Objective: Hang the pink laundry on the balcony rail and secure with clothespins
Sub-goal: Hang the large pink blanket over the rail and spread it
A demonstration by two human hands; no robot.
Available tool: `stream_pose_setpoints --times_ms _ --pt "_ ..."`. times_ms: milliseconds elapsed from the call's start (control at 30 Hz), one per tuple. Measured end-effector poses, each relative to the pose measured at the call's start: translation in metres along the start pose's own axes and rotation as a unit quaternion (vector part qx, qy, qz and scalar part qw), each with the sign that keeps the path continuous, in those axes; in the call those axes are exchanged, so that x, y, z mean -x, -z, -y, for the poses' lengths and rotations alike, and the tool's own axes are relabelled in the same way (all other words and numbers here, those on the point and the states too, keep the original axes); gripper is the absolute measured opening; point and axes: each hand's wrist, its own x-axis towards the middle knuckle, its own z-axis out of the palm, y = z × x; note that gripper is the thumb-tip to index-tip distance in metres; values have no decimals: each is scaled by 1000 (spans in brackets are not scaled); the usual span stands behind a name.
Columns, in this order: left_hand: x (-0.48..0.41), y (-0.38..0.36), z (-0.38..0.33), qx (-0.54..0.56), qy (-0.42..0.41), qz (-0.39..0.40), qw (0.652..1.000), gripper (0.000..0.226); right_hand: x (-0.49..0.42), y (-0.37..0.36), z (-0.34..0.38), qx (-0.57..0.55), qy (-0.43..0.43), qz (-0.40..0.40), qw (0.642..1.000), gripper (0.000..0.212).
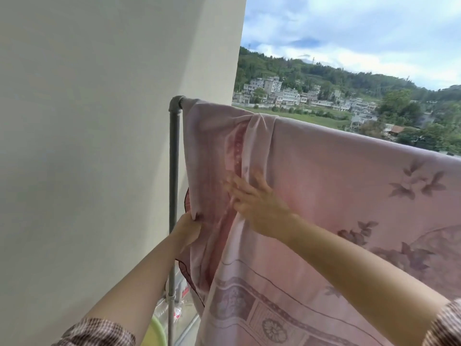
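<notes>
head view: creased floral pink sheet [336, 171]

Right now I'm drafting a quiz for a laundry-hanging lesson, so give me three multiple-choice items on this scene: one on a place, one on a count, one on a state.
1. Where does the pink floral-printed sheet hang?
A. Over the grey metal pipe rail
B. On a floor rack
C. In a basket

2. How many clothespins show on the sheet?
A. Two
B. None
C. Four

3. What is the left hand doing?
A. Resting open on the white wall
B. Gripping the pipe
C. Pinching the sheet's edge

Answers:
1 A, the cloth drapes over the rail's top bar.
2 B, no pin is visible anywhere along it.
3 C, its fingers close on the fabric's left edge, while the right hand lies flat on the cloth.
</notes>
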Motion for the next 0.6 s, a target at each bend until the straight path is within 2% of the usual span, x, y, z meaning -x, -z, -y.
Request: stream_pose_setpoints --times_ms 33,100,167,233,300,367,433,500,533,600 --pt "1 10 7 18 -9 -27 999 24 2 -5 2 1 7 18 1000 25" --pt "5 44 16 -76 -47 -112 990 21 9 -10 -2 -40 22 16 999 17" --pt "7 87 17 -235 -81 -167 954 19 17 -16 -10 -61 32 9 998 17" --pt "11 128 6 -331 -102 -214 913 16 21 -23 -13 -66 34 8 997 23" --pt "14 159 -14 -373 -116 -274 879 13 21 -26 -9 -86 40 -9 995 24" --pt "16 175 -28 -365 -128 -302 871 16 19 -23 -1 -99 41 -35 994 22" --pt "19 174 -27 -350 -107 -272 890 20 17 -21 7 -98 38 -43 994 21" --pt "20 158 -6 -401 -67 -170 898 30 17 -23 11 -91 36 -34 995 17" --pt "19 149 8 -414 -44 -130 900 34 16 -21 11 -92 38 -17 995 17" --pt "16 138 21 -385 -28 -126 914 27 18 -12 5 -103 41 65 992 19"
